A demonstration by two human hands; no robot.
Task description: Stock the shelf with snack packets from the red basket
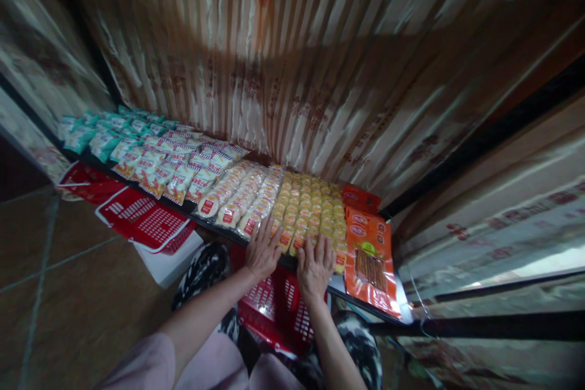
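Note:
My left hand [264, 251] lies with its fingers stretched over the front ends of the snack packs, where the white ones meet the yellow ones. My right hand [315, 263] rests palm down on the front of the yellow snack packs [304, 201], fingers slightly apart. Both hands touch the packs without gripping any. The yellow packs stand in several rows of small round pieces. Left of them are clear-wrapped white snack packs [242, 190] with red labels. To the right lies an orange snack bag [369, 256] with a clear window showing brown sticks.
Further left on the narrow black shelf sit white printed snack bags [176, 164] and teal snack bags [107, 131]. A red basket [144, 216] stands below on a white box [159, 265]; another red basket [274, 308] is between my knees. Curtain-like sheeting [274, 61] hangs behind.

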